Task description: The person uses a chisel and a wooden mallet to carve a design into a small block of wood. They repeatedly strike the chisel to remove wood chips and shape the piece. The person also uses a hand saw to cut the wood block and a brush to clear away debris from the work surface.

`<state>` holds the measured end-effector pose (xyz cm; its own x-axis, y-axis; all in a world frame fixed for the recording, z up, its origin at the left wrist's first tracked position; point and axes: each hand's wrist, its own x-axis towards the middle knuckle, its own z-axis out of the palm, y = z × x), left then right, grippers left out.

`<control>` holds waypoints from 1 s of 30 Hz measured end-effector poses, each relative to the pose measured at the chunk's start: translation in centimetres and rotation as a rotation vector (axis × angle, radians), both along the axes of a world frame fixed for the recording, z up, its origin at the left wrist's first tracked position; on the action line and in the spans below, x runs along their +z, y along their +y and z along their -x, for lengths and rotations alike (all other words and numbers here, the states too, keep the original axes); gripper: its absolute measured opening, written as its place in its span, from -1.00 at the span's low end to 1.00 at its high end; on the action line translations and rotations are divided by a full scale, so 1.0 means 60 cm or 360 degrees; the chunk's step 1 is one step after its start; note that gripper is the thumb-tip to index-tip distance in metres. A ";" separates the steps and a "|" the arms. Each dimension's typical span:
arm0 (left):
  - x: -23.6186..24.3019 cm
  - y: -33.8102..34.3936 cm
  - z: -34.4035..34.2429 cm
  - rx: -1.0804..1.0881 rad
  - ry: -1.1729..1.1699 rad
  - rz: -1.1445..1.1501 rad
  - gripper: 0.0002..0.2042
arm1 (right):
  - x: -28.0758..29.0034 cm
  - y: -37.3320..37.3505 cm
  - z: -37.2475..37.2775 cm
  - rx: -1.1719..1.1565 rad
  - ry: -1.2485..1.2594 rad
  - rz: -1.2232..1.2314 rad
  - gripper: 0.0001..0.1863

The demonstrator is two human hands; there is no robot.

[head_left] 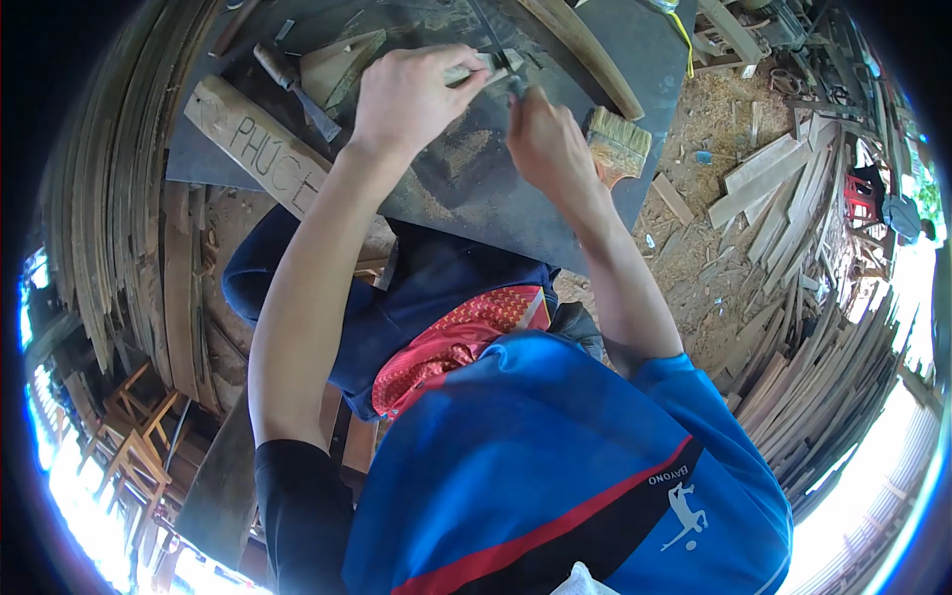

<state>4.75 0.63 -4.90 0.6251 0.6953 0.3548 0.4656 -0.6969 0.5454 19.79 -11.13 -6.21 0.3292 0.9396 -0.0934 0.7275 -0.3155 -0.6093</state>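
My left hand (pixel 412 94) is closed around a small pale piece of wood (pixel 504 65), held low over a dark grey worktop (pixel 476 213). Closed on the handle of a long, thin, dark file-like tool (pixel 486 24) is my right hand (pixel 548 139). The tool's blade crosses the wood near my left fingertips; I cannot make out its exact kind. Just right of my right hand lies a wide paintbrush (pixel 621 144) with pale bristles. A chisel (pixel 312 107) with a wooden handle rests left of my left hand, beside a flat angled wood offcut (pixel 340 67).
A lettered wooden board (pixel 253 139) lies along the worktop's left side. A curved wooden bar (pixel 585 59) lies at the far right. Sawdust (pixel 461 154) is scattered between my hands. Stacked planks (pixel 119 149) stand at the left, with more timber (pixel 808 367) on the right.
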 end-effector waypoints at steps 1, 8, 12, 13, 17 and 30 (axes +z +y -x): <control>0.007 -0.001 0.001 0.0029 0.0063 -0.0006 -0.87 | 0.004 -0.009 0.003 -0.0008 -0.0010 0.0026 -0.68; -0.005 0.011 0.001 0.0040 0.0022 -0.0122 -0.88 | 0.000 0.010 -0.008 0.0024 0.0104 -0.0054 -0.58; 0.006 0.004 0.001 0.0042 0.0115 0.0017 -0.88 | -0.013 -0.026 -0.017 0.0013 0.0127 -0.0042 -0.57; 0.006 0.007 0.002 0.0032 0.0104 -0.0003 -0.88 | -0.013 -0.037 -0.020 0.0027 0.0143 -0.0036 -0.56; 0.002 0.015 -0.001 0.0077 0.0090 -0.0059 -0.86 | -0.033 -0.016 -0.022 0.0038 0.0170 -0.0179 -0.56; -0.004 0.033 -0.003 -0.0040 0.0062 -0.0106 -0.86 | -0.035 0.042 -0.038 0.0074 0.0305 -0.0159 -0.54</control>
<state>4.94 2.64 -5.15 0.6561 0.6550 0.3748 0.4677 -0.7427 0.4792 22.07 -8.61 -8.30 0.2704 0.9611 -0.0559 0.6079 -0.2154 -0.7642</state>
